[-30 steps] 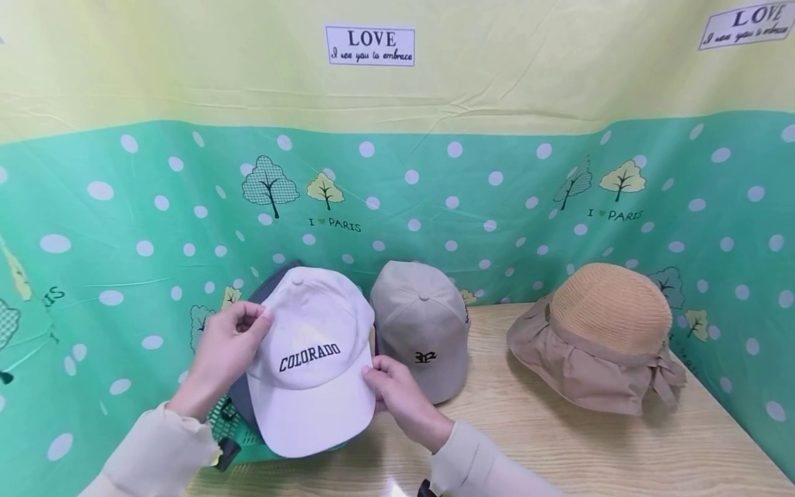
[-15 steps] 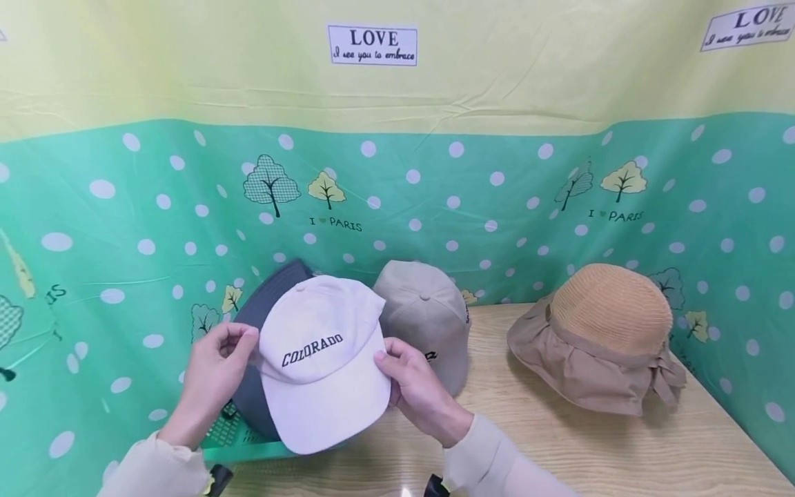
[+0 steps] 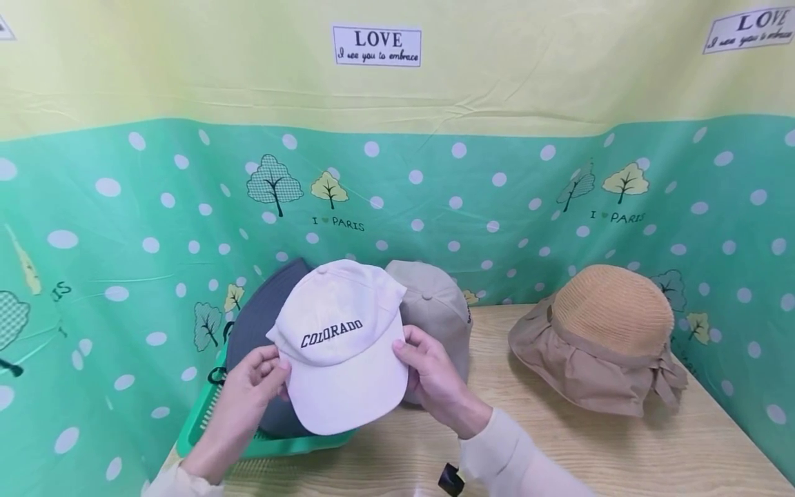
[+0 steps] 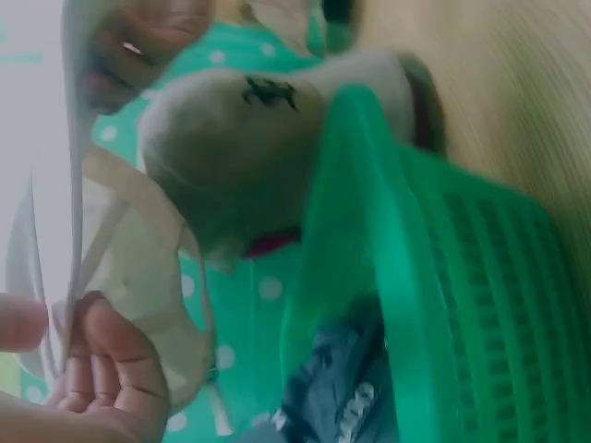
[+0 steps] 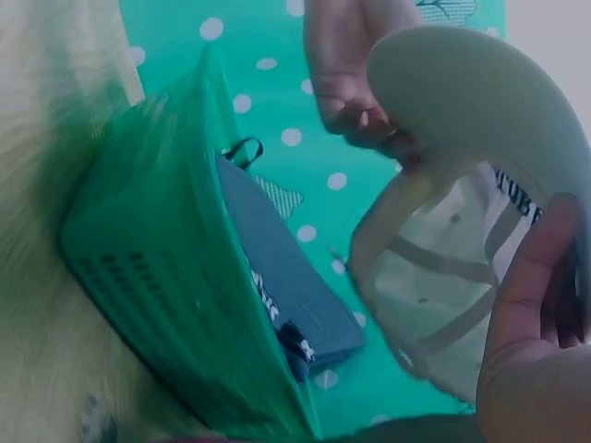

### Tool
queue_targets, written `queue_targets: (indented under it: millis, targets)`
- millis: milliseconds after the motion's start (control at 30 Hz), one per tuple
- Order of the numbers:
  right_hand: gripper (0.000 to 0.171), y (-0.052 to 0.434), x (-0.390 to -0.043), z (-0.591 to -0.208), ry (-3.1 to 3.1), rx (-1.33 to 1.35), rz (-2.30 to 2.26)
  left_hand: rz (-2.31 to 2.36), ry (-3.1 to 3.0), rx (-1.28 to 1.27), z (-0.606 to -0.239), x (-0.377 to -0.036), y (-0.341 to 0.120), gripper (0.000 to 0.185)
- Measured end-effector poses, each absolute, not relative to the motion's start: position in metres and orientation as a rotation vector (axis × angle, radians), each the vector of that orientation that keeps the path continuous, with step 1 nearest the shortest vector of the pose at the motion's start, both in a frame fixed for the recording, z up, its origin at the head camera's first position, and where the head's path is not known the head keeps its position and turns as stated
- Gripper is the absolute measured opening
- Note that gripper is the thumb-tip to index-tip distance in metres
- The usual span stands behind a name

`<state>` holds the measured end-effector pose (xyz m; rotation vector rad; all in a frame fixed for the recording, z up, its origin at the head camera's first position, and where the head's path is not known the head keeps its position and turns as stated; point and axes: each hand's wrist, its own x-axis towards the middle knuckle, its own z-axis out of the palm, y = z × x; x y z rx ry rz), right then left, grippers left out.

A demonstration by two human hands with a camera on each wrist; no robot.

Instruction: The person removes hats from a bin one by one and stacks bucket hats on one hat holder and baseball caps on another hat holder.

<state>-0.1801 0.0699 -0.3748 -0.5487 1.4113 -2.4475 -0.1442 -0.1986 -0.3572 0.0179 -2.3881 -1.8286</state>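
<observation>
White cap, "COLORADO" in dark letters on front, is held up off the surface w/ both hands, over the green basket and in front of the other caps. Brim is pointed toward the wearer, tilted down.

Left hand: fingers curled, cap's left edge pinched where brim meets crown. In left wrist view the thumb and fingers are seen clamped on the cap's thin edge; inner lining of cap visible.

Right hand: cap's right side grasped, thumb on top near brim seam, fingers wrapped under. Right wrist view shows the underside of the cap w/ seam tape, brim above, right hand's thumb laid along the edge; left hand seen opposite.

Dark grey cap is lying in the basket, partly hidden behind the white one; also seen in basket from right wrist view. Basket is set at left end of surface, against the backdrop.

Beige cap w/ small dark logo sits just right of and behind the white cap; logo hidden in head view, visible in left wrist view.

Straw sun hat w/ tan fabric brim rests on surface, well apart to the right.

Backdrop: green w/ white dots, yellow above, "LOVE" label.
</observation>
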Motion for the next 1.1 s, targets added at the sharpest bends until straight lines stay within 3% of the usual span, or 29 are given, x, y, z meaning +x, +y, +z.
queue_targets:
  millis: [100,233,433,733,1100]
  targets:
    - [0.006,0.078,-0.181,-0.372,1.505,-0.592,-2.439,-1.983,-2.265,-0.165,-0.355,-0.147,-0.198,0.041]
    - [0.027,0.090,-0.185,-0.363,1.645,-0.663,-2.437,-2.038,-2.180,-0.413,-0.346,-0.152,-0.197,0.051]
    - [0.048,0.107,-0.197,-0.342,1.994,-0.697,-2.339,-1.899,-2.217,-0.562,-0.328,-0.167,-0.186,0.060]
    - [0.059,0.129,-0.225,-0.313,2.383,-0.658,-2.249,-1.699,-2.197,-0.608,-0.309,-0.210,-0.154,0.064]
    - [0.061,0.155,-0.273,-0.313,2.546,-0.482,-2.161,-1.746,-2.207,-0.595,-0.299,-0.255,-0.112,0.071]
